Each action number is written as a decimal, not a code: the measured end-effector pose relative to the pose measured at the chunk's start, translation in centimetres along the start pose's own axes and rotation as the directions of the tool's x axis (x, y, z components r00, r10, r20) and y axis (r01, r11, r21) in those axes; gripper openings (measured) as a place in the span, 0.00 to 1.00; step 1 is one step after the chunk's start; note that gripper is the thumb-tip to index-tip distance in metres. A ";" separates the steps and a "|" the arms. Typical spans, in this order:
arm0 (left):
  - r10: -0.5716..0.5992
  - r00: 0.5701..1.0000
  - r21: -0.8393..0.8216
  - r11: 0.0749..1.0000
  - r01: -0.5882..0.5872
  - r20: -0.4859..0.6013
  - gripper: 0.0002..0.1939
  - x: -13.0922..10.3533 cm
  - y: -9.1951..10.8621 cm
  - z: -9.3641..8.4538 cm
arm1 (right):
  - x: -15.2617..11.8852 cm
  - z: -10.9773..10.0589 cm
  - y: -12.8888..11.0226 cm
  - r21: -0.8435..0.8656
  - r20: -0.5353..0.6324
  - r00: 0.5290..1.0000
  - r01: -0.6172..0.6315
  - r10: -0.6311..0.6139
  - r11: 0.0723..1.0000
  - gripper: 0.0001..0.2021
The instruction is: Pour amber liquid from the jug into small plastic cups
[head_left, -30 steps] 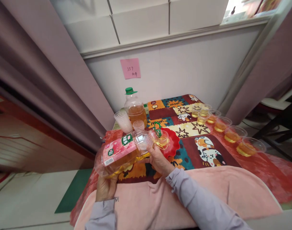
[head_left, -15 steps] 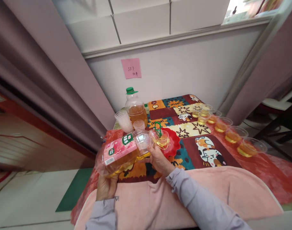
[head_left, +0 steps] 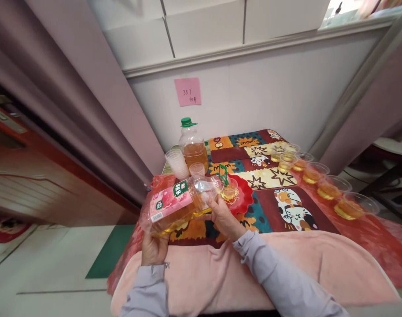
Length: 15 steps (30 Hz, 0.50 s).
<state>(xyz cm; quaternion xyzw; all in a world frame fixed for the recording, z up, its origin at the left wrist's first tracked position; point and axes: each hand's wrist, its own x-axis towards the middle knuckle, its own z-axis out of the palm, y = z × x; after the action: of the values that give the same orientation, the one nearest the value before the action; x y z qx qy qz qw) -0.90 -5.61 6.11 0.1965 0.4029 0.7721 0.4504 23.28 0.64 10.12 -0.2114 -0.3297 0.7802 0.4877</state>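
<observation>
A large clear bottle (head_left: pixel 170 206) with a pink label and amber liquid lies tilted in both hands, its neck toward the right. My left hand (head_left: pixel 153 250) supports its base from below. Around the neck end, my right hand (head_left: pixel 224 218) is closed. The mouth is over a clear plastic cup (head_left: pixel 230 189) holding yellowish liquid, which stands on a red scalloped plate (head_left: pixel 247 198). A green strap handle (head_left: pixel 223 175) shows beside the bottle's neck. Behind the bottle is another small clear cup (head_left: pixel 197 170).
A green-capped jug (head_left: pixel 194 147) of amber liquid stands at the back beside a stack of plastic cups (head_left: pixel 176 163). Several filled cups (head_left: pixel 329 188) line the table's right side. A pink cloth (head_left: pixel 286 268) covers the front edge.
The whole view has shifted slightly, so things appear a little further right. Both hands keep the bottle tilted over the cup.
</observation>
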 end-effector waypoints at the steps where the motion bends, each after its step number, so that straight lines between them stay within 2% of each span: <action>1: 0.002 1.000 0.003 1.000 -0.002 -0.007 0.27 -0.2 0.0 0.4 | 0.0 0.0 -0.1 -0.019 -0.010 1.000 -0.003 0.003 1.000 0.43; 4: 0.026 1.000 0.022 0.999 -0.026 -0.012 0.31 -1.1 0.0 1.7 | -0.1 0.1 -0.5 -0.101 -0.059 0.998 -0.010 0.004 0.995 0.54; 8: 0.049 0.999 -0.008 0.999 -0.049 -0.015 0.45 -1.9 0.0 3.2 | -0.5 0.5 -1.3 -0.270 -0.057 0.998 0.017 -0.033 0.963 0.61; 9: 0.041 0.999 -0.018 0.999 -0.042 -0.022 0.45 -1.9 -0.1 3.4 | -0.6 0.6 -1.5 -0.311 -0.044 0.998 0.034 -0.050 0.950 0.61; 13: 0.003 1.000 0.006 1.000 -0.003 -0.015 0.33 -1.9 -0.5 3.3 | -0.9 1.8 -1.8 -0.444 -0.058 0.994 0.056 -0.092 0.894 0.63; 15: 0.037 0.998 0.063 0.997 -0.034 -0.042 0.31 -1.7 -0.2 2.7 | -0.9 2.7 -2.0 -0.500 -0.058 0.994 0.053 -0.095 0.864 0.62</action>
<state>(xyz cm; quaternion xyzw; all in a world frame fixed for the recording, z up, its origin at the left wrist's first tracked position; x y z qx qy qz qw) 1.87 -5.77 7.67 0.2008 0.4330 0.7711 0.4214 23.19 -0.42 13.44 -0.3485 -0.5074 0.6405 0.4592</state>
